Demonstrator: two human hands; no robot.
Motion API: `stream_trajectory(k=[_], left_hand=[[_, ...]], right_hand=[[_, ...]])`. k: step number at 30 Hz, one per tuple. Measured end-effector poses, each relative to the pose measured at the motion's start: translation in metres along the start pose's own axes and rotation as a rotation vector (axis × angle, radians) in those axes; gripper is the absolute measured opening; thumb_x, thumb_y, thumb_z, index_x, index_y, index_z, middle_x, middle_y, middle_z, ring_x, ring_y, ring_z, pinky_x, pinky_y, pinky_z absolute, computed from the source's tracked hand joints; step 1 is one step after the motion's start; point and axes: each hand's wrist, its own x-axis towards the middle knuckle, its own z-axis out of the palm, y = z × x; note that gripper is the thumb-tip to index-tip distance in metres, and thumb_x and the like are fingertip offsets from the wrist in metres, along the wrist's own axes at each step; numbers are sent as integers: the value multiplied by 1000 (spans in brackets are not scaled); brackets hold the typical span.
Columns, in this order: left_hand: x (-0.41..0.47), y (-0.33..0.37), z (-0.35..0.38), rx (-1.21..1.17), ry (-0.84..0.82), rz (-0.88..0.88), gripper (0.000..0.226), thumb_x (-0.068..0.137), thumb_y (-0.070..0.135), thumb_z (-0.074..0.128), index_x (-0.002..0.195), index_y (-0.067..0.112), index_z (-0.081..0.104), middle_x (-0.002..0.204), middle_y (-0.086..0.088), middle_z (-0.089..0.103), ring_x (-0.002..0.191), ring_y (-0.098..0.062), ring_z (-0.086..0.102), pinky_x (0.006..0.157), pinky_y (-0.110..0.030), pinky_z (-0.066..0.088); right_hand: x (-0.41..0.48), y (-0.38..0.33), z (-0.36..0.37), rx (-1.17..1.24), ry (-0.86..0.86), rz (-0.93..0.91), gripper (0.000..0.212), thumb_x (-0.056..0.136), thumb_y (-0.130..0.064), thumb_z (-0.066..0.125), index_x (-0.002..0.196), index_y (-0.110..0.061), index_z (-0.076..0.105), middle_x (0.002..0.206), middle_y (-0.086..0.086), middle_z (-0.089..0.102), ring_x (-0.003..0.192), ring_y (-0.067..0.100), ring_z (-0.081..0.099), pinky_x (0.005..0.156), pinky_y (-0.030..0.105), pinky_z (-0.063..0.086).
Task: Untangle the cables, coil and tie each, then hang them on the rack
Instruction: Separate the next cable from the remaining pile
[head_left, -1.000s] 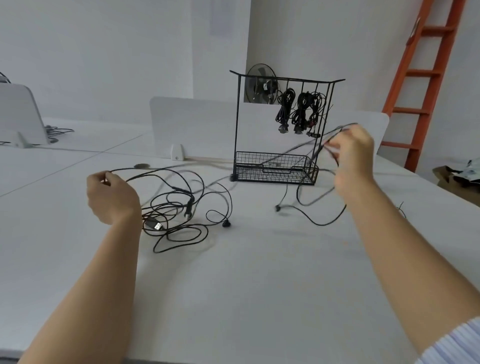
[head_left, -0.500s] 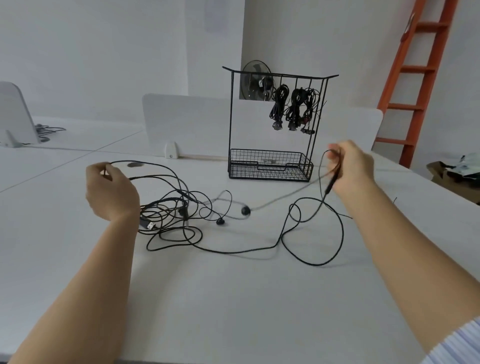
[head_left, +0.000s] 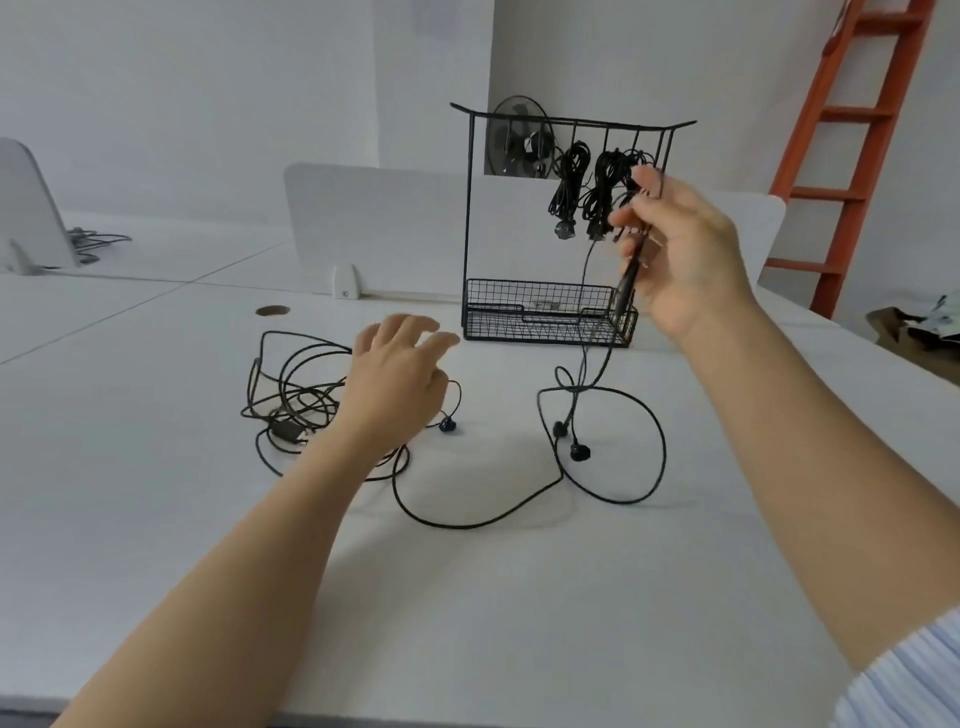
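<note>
A black wire rack (head_left: 470, 218) with a mesh basket stands at the back of the white table (head_left: 467, 597). Coiled black cables (head_left: 569, 187) hang from its top bar. My right hand (head_left: 680, 254) is raised in front of the rack and pinches a thin black earphone cable (head_left: 610, 491), which drops down into loose loops with two earbuds on the table. A tangle of black cables (head_left: 291, 400) lies at the left. My left hand (head_left: 395, 379) hovers over its right side with fingers spread and relaxed, holding nothing.
A white desk divider (head_left: 374, 223) runs behind the rack, with a black fan (head_left: 519, 137) beyond it. An orange ladder (head_left: 852, 140) leans at the back right. A round cable hole (head_left: 272, 310) sits in the table at left. Cardboard and bags lie far right.
My left hand let go of the cable loop it held and moved right over the tangle. My right hand rose with the earphone cable toward the rack's hanging coils.
</note>
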Motion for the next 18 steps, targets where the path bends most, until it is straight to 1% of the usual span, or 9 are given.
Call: stream_trajectory(k=[2, 3, 6, 8, 9, 11, 12, 15, 18], left_hand=[[1, -4, -1, -61, -96, -142, 42, 88, 5, 41, 125, 16, 57, 127, -6, 56, 120, -27, 45, 94, -34, 31], [2, -7, -2, -100, -122, -211, 41, 89, 4, 40, 124, 16, 57, 126, -4, 56, 116, -25, 48, 89, -32, 34], [4, -11, -5, -183, -118, -329, 36, 91, 6, 37, 112, 19, 62, 111, -2, 65, 102, -25, 57, 80, -32, 42], [4, -12, -4, -242, -209, -316, 40, 85, 0, 36, 106, 21, 63, 99, 3, 67, 94, -23, 59, 77, -32, 45], [4, -11, -5, -257, -273, -295, 44, 81, -4, 36, 104, 22, 63, 96, 5, 66, 90, -20, 58, 77, -31, 46], [3, -11, -6, -261, -337, -234, 52, 77, -9, 37, 106, 24, 64, 97, 7, 60, 88, -16, 55, 80, -33, 48], [3, -12, -6, -252, -347, -202, 54, 76, -11, 38, 109, 23, 64, 100, 6, 57, 88, -15, 53, 82, -34, 48], [2, -13, -2, -294, -344, -171, 52, 75, -12, 42, 113, 17, 64, 106, -3, 60, 89, -16, 51, 86, -32, 45], [1, -14, 1, -312, -342, -148, 45, 78, -10, 47, 112, 14, 65, 107, -6, 65, 92, -14, 46, 86, -25, 39]], right_hand=[[3, 7, -10, -308, 97, -99, 20, 90, -2, 47, 82, -16, 60, 56, -1, 55, 41, 4, 45, 43, 16, 33], [3, 13, -16, -644, 127, -148, 17, 92, -7, 45, 83, -12, 58, 60, 1, 54, 45, 6, 47, 45, 17, 34], [-6, 39, -32, -1712, -8, -162, 36, 96, -34, 37, 94, -5, 58, 90, 13, 56, 88, 28, 55, 68, 29, 40], [-25, 55, -24, -2018, -154, -196, 51, 96, -45, 32, 101, -3, 61, 116, 16, 51, 112, 30, 41, 87, 40, 36], [-36, 62, -17, -2022, -221, -281, 56, 95, -47, 29, 103, -1, 61, 121, 15, 49, 114, 30, 38, 90, 41, 33], [-61, 80, 0, -1850, -393, -409, 68, 92, -53, 24, 95, 1, 65, 111, 16, 55, 108, 31, 44, 85, 41, 34], [-74, 87, 10, -1739, -493, -374, 71, 90, -57, 23, 84, -1, 65, 98, 15, 58, 100, 31, 48, 80, 39, 36], [-104, 109, 31, -1539, -697, 27, 64, 89, -63, 29, 58, -10, 47, 66, 8, 48, 74, 26, 47, 59, 31, 31], [-102, 124, 28, -1556, -682, -26, 47, 89, -51, 43, 79, -8, 61, 84, 9, 63, 83, 27, 55, 66, 29, 33]])
